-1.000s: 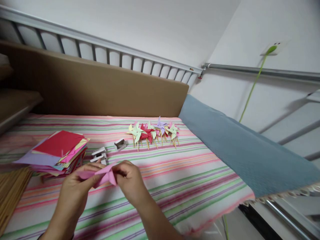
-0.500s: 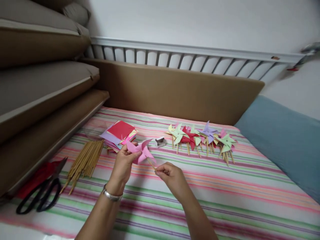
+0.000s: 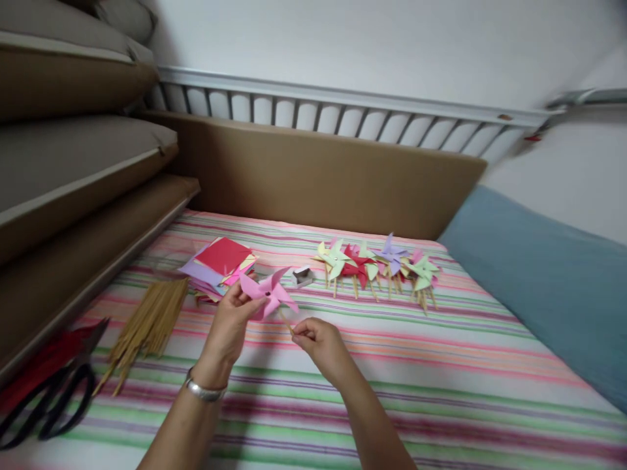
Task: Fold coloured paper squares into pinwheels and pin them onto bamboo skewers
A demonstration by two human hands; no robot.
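Note:
A pink paper pinwheel point(image 3: 272, 294) on a thin wooden stick is held in front of me above the striped cloth. My left hand point(image 3: 234, 320), with a silver bangle at the wrist, grips the paper blades from the left, its thumb near the dark pin at the centre. Between thumb and fingers, my right hand point(image 3: 317, 341) pinches the lower end of the stick point(image 3: 287, 322). Just behind the pinwheel sits a small open box point(image 3: 302, 277). Square coloured papers point(image 3: 223, 256) lie in a stack beyond my left hand.
Finished pinwheels point(image 3: 357, 264) in several colours lie in a row at the back right. Wooden sticks point(image 3: 153, 320) are bundled at left, near black-handled scissors point(image 3: 61, 398) and a red piece point(image 3: 34, 365). Stacked cushions point(image 3: 78, 163) border the left; a brown board point(image 3: 313, 179) stands behind.
My view has shifted a little to the right, so the scene slides left. The left thumb has moved off the pinwheel's centre, exposing the dark pin. Both hands keep their hold.

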